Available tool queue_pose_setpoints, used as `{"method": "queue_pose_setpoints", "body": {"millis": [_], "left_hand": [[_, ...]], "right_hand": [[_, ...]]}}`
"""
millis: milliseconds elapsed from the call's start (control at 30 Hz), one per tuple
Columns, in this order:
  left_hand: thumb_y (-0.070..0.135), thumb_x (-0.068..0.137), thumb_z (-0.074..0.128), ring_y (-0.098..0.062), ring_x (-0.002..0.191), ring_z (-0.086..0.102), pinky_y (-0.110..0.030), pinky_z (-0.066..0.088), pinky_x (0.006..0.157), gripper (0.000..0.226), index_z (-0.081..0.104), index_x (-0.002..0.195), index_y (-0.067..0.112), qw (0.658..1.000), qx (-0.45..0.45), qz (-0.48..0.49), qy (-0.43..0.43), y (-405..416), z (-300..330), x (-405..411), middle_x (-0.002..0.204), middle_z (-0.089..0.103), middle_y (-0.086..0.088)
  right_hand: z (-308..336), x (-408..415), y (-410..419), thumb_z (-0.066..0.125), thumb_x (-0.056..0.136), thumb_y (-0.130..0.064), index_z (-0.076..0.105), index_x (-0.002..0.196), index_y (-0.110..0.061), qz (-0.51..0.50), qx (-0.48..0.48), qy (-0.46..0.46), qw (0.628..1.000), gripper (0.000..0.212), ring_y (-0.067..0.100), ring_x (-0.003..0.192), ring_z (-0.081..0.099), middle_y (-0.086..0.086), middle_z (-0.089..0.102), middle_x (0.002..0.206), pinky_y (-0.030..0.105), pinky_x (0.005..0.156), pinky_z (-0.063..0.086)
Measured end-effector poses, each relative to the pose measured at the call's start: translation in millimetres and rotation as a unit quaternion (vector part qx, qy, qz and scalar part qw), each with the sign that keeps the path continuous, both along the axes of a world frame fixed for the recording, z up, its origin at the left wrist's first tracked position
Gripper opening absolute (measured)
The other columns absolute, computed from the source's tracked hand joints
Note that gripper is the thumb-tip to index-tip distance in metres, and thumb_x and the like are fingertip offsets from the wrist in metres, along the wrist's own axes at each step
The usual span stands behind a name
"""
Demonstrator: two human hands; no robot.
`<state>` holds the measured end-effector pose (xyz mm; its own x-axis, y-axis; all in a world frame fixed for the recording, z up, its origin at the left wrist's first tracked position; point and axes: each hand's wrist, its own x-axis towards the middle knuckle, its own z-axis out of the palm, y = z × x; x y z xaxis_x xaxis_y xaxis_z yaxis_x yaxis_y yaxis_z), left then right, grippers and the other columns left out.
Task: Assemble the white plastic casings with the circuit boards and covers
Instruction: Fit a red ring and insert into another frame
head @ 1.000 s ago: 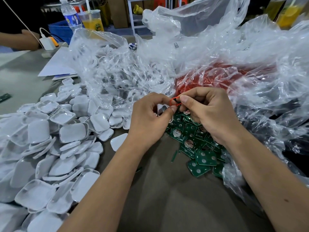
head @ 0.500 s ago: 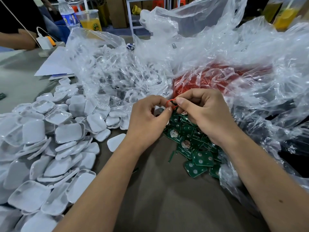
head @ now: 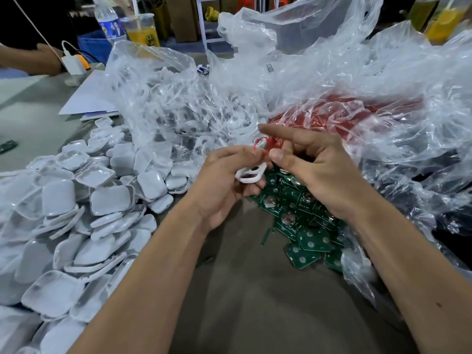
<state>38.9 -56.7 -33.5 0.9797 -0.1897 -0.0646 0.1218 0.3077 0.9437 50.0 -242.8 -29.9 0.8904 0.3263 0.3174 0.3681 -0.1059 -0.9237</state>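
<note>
While our left hand (head: 224,185) pinches 1 white casing (head: 251,173) between thumb and curled fingers, just above the near edge of the green boards (head: 304,226), our right hand (head: 314,172) meets it from the other side. The right thumb and curled fingers seem to hold a small red part (head: 265,146) against the casing's top, with the index finger stretched out straight toward the bags; exactly what that part is we cannot tell.

We judge the job to be far from finished. A large heap of white shells (head: 76,200) covers the left of the surface (head: 255,302), and whether any of them are already closed units or just loose halves we cannot say. More white parts sit inside the clear bag (head: 166,111) behind, red parts fill another bag (head: 344,116) to the right, and dozens of boards lie unused. The piece in our hands looks like 1 unit in mid-assembly, with no board visibly seated yet.

For moving, the bare patch of surface runs between our forearms toward us. Left is hemmed by the shell heap, right by boards and crinkled plastic that spills over the surface's edge. Beyond the bags stand a bottle (head: 109,24) and a cup (head: 143,31), well apart from the work.
</note>
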Motion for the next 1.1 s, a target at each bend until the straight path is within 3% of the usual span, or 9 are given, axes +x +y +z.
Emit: {"method": "queue_pose_setpoints", "body": {"millis": [100, 233, 367, 433, 500, 667, 767, 900, 1100], "left_hand": [[0.002, 0.094, 0.055, -0.012, 0.054, 0.056, -0.018, 0.045, 0.046, 0.019, 0.065, 0.109, -0.003, 0.998, -0.012, -0.051, 0.029, -2, 2, -3, 0.071, 0.061, -0.005], [0.004, 0.085, 0.058, -0.011, 0.053, 0.055, -0.017, 0.045, 0.045, 0.019, 0.067, 0.101, 0.0, 0.996, -0.033, -0.07, 0.046, -4, 3, -4, 0.07, 0.062, -0.005], [0.01, 0.08, 0.069, -0.012, 0.055, 0.057, -0.018, 0.047, 0.047, 0.018, 0.074, 0.097, 0.004, 0.995, -0.049, -0.071, 0.053, -4, 3, -4, 0.079, 0.067, -0.01], [0.017, 0.083, 0.071, -0.012, 0.058, 0.06, -0.018, 0.051, 0.05, 0.019, 0.078, 0.097, 0.005, 0.996, -0.038, -0.067, 0.052, -4, 2, -4, 0.084, 0.071, -0.011], [0.019, 0.083, 0.07, -0.012, 0.063, 0.063, -0.018, 0.054, 0.055, 0.017, 0.081, 0.091, 0.008, 0.996, -0.035, -0.056, 0.056, -5, 2, -3, 0.088, 0.073, -0.011], [0.008, 0.071, 0.079, -0.014, 0.068, 0.064, -0.021, 0.056, 0.062, 0.019, 0.072, 0.088, 0.012, 0.997, -0.055, -0.009, 0.046, -4, 3, -1, 0.084, 0.068, -0.005], [-0.001, 0.076, 0.072, -0.016, 0.066, 0.062, -0.022, 0.056, 0.062, 0.021, 0.058, 0.081, 0.013, 0.989, -0.126, -0.005, 0.081, -5, 4, -1, 0.079, 0.063, -0.006], [0.004, 0.091, 0.051, -0.022, 0.065, 0.058, -0.025, 0.052, 0.059, 0.008, 0.052, 0.099, 0.004, 0.951, -0.281, 0.012, 0.131, -7, 10, -1, 0.085, 0.062, -0.019], [0.03, 0.112, 0.03, -0.015, 0.043, 0.05, -0.019, 0.034, 0.035, 0.037, 0.053, 0.101, 0.003, 0.982, -0.15, 0.075, 0.087, -9, 6, 0, 0.09, 0.074, -0.025]], "right_hand": [[1, -2, 0, 0.075, 0.093, -0.015, 0.076, 0.124, -0.021, 0.034, 0.007, -0.01, 0.999, 0.031, 0.011, 0.107, 0.074, 0.009, 0.079, 0.107, 0.022, 0.094, 0.057], [1, -1, -2, 0.081, 0.086, -0.021, 0.079, 0.114, -0.018, 0.003, 0.007, -0.014, 1.0, 0.028, 0.007, 0.093, 0.075, -0.003, 0.08, 0.103, 0.018, 0.081, 0.058], [-1, 1, -2, 0.085, 0.081, -0.027, 0.08, 0.107, -0.017, -0.028, 0.027, -0.012, 0.999, 0.028, 0.024, 0.085, 0.076, 0.004, 0.08, 0.097, 0.035, 0.082, 0.064], [-1, 1, -2, 0.083, 0.079, -0.031, 0.08, 0.101, -0.015, -0.036, 0.073, 0.003, 0.997, 0.027, 0.016, 0.075, 0.075, 0.002, 0.079, 0.09, 0.028, 0.072, 0.063], [0, 1, -3, 0.078, 0.083, -0.028, 0.077, 0.093, -0.012, -0.03, 0.151, 0.034, 0.987, 0.019, 0.0, 0.056, 0.062, -0.007, 0.076, 0.077, 0.012, 0.052, 0.048], [2, 6, -9, 0.071, 0.09, -0.028, 0.079, 0.076, -0.023, -0.056, 0.222, 0.142, 0.963, 0.016, 0.008, 0.047, 0.034, 0.003, 0.076, 0.081, 0.024, 0.044, 0.024], [1, 7, -7, 0.071, 0.091, -0.026, 0.081, 0.084, -0.019, -0.04, 0.21, 0.155, 0.965, 0.014, 0.008, 0.047, 0.033, 0.006, 0.075, 0.083, 0.025, 0.044, 0.021], [-6, 10, -6, 0.072, 0.092, -0.024, 0.081, 0.091, -0.012, -0.037, 0.177, 0.145, 0.973, 0.015, 0.012, 0.047, 0.026, 0.014, 0.051, 0.071, 0.025, 0.043, 0.02], [-5, 7, -3, 0.076, 0.086, -0.024, 0.083, 0.093, -0.017, -0.032, 0.153, 0.133, 0.979, 0.012, 0.009, 0.045, 0.031, -0.006, 0.073, 0.068, 0.025, 0.043, 0.024]]}}
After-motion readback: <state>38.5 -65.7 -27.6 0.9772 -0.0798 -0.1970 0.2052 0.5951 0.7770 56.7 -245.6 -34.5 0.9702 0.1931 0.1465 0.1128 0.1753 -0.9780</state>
